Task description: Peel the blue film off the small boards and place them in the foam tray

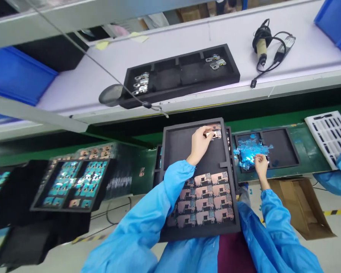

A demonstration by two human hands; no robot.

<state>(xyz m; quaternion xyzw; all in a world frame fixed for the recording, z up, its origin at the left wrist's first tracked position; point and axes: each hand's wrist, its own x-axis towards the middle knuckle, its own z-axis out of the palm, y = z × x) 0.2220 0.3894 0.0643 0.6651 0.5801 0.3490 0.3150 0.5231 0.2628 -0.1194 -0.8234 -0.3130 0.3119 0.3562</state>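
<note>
A black foam tray [170, 159] rests on my lap and against the green conveyor edge. Its near part holds several copper-coloured circuit boards [208, 199] in rows. My left hand [200, 144] reaches to the tray's far right corner, fingers pinched on a small board [215, 132] there. My right hand [260, 163] hovers over a second black tray [287, 151] on the conveyor, fingers closed at the edge of a pile of blue film scraps [251, 151]. Both arms wear blue sleeves.
Left stands a stack of black trays [71, 182] with boards under blue film. A long black tray [182, 74] with metal parts and a corded tool [263, 45] lie on the white shelf. Right: a white slotted tray [331, 134], another person's blue sleeve [339, 178], a cardboard box [301, 206].
</note>
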